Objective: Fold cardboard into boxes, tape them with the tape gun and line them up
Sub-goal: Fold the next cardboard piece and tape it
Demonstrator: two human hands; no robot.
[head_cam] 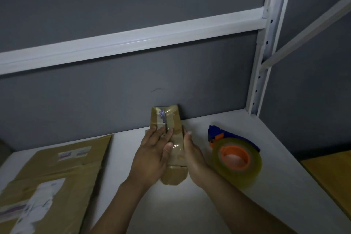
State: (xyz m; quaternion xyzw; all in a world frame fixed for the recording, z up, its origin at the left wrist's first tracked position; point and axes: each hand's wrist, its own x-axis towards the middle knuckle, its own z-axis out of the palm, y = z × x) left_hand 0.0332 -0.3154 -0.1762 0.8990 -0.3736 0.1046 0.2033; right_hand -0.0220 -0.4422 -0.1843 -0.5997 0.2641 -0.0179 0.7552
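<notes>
Forearms come in from the bottom edge and meet on the box, so, left to right. Big flattened brown cardboard sheet (pixel 57 173) with white labels lies on the white shelf (pixel 281 182), not folded yet, near the left hand (pixel 152 154) but apart from it.

That hand lies flat on top of the small brown cardboard box wrapped in clear tape (pixel 173 119), fingers (pixel 161 135) straight along the seam, gripping nothing. The right hand (pixel 191 154) is flat against the box's right side, also holding nothing as far as I can see. The box sits mid-shelf, its far end close to the grey wall.

Looks like the rub-down step to me. I'd press firmly along the seam while the side hand braces, so the tape beds down without wrinkles.

Just right of the right hand lies the blue tape gun with orange hub and clear roll (pixel 235 157). With the sheet opposite, room for lining up is tight. A yellow-brown panel (pixel 332 176) pokes in far right.
</notes>
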